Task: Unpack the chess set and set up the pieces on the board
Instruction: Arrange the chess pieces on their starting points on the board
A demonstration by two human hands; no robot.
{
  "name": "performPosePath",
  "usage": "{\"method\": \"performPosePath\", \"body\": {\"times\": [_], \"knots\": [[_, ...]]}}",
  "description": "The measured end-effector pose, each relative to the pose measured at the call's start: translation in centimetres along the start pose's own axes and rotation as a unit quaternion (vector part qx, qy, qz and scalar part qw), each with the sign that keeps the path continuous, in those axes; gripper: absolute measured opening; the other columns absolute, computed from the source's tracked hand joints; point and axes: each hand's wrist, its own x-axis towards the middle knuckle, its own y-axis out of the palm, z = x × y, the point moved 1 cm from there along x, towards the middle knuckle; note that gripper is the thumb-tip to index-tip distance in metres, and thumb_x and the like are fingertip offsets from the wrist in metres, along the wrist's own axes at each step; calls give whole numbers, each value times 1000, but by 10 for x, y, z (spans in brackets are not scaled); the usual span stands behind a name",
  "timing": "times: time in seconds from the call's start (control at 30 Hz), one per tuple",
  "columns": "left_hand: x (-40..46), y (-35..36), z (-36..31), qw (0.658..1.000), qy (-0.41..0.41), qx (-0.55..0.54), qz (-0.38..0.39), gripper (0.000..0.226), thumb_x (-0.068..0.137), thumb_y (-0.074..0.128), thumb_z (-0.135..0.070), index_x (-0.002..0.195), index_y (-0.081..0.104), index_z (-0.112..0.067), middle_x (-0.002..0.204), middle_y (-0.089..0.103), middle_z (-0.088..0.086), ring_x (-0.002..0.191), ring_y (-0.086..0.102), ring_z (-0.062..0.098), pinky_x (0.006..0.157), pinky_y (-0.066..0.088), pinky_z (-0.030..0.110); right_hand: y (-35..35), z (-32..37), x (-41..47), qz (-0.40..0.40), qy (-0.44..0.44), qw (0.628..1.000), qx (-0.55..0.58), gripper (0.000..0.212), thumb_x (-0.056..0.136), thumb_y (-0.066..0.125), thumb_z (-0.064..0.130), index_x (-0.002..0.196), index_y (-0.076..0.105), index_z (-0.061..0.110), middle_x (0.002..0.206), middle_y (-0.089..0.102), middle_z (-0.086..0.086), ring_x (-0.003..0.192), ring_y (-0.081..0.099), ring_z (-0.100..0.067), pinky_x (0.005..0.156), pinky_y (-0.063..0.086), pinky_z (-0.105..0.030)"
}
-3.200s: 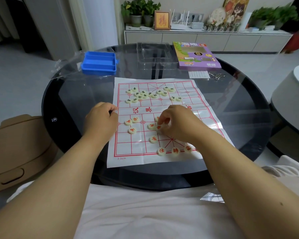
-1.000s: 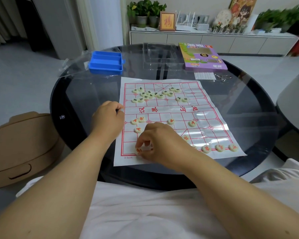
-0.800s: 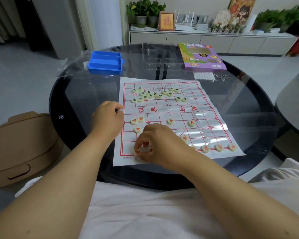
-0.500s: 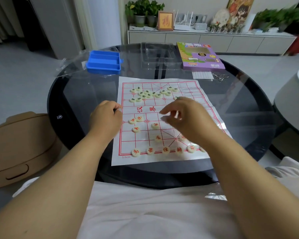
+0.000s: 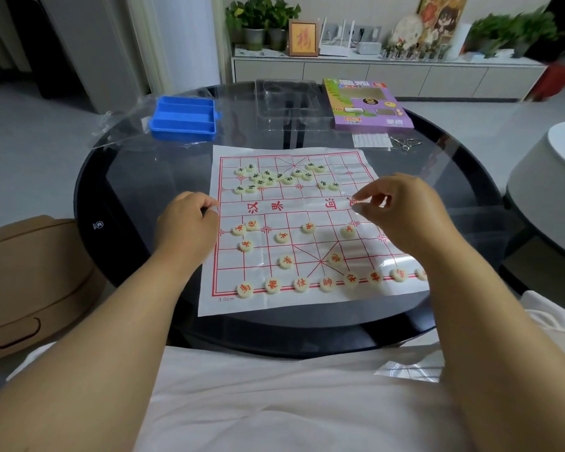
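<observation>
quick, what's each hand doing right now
Left hand: fingers curled, resting at the board's left edge; whether it grips anything cannot be told.
Right hand: raised over the board, fingers pinched; any held piece cannot be told.

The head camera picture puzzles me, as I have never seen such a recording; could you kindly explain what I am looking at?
No machine here: a person wears a camera on the head, looking down at their own bare arms. On the round glass table lies a paper chess board. Red-marked pieces line its near edge, with others loose above; dark-marked pieces sit clustered at the far side. Behind lie a blue tray, a clear tray and a purple box. The left hand rests curled at the board's left edge. The right hand hovers above the board, fingertips pinched; whether it holds anything is unclear.
</observation>
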Motion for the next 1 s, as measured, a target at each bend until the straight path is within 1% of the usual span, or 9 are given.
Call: {"method": "performPosePath", "body": {"times": [0.13, 0.23, 0.37, 0.43, 0.53, 0.67, 0.83, 0.9, 1.0], "knots": [[0, 0, -1, 1000, 2, 7, -3, 18, 98, 47, -26, 96, 61, -16, 104, 58, -1, 85, 64, 17, 57, 49, 23, -9, -9, -2, 1, 29, 1000, 1, 19, 84, 68, 29, 101, 72, 22, 91, 62, 4, 72, 51, -8, 64, 42, -23], [0, 0, 0, 1000, -2, 2, 1, 17, 98, 47, -26, 96, 61, -16, 105, 58, -1, 84, 64, 18, 60, 52, 26, -5, 0, -8, 41, 27, 999, 20, 18, 82, 70, 30, 99, 72, 25, 87, 60, 9, 71, 53, -7, 64, 46, -23], [0, 0, -1, 1000, -4, -1, 2, 17, 98, 48, -26, 97, 61, -16, 105, 57, -1, 84, 64, 17, 57, 49, 23, 16, 36, -21, 150, -38, 988, 25, 24, 82, 71, 29, 105, 71, 29, 92, 55, 12, 78, 53, -8, 65, 45, -17], [-1, -1, -2, 1000, -4, -2, -1, 17, 98, 47, -24, 97, 61, -15, 104, 56, -1, 84, 62, 17, 54, 43, 20, 27, 50, -24, 190, -74, 979, -8, 27, 83, 69, 29, 111, 69, 29, 97, 55, 10, 86, 54, -10, 72, 44, -19], [-1, -2, -3, 1000, -3, -4, -1, 17, 98, 47, -24, 97, 61, -15, 104, 56, -1, 84, 62, 16, 54, 43, 20, 37, 62, -24, 223, -98, 969, -33, 30, 85, 68, 30, 115, 67, 30, 104, 58, 7, 92, 55, -14, 77, 46, -21], [-1, -2, -2, 1000, -3, -8, 1, 17, 98, 47, -25, 95, 61, -16, 102, 56, -3, 82, 63, 16, 56, 46, 23, 44, 68, -23, 238, -102, 965, -44, 30, 85, 68, 29, 114, 67, 30, 106, 59, 6, 94, 55, -16, 85, 51, -28], [-2, -3, -3, 1000, -4, -7, -4, 18, 98, 46, -24, 95, 62, -16, 101, 54, -5, 80, 59, 13, 54, 38, 19, 43, 81, -25, 219, -124, 968, -7, 27, 86, 66, 29, 112, 68, 27, 104, 60, 6, 88, 54, -12, 77, 48, -22], [-1, -3, -3, 1000, -2, -6, -10, 18, 98, 46, -23, 95, 62, -16, 103, 56, -4, 84, 59, 14, 56, 38, 19, 46, 94, -31, 200, -149, 968, 28, 27, 83, 68, 34, 109, 70, 27, 100, 60, 7, 85, 53, -9, 77, 49, -24], [-1, -3, -4, 1000, -4, -4, -18, 19, 98, 45, -21, 99, 64, -15, 108, 57, -2, 88, 56, 14, 58, 36, 17, 61, 116, -41, 186, -209, 959, 46, 23, 82, 69, 32, 103, 72, 25, 93, 60, 4, 83, 51, -12, 74, 42, -28]]}}
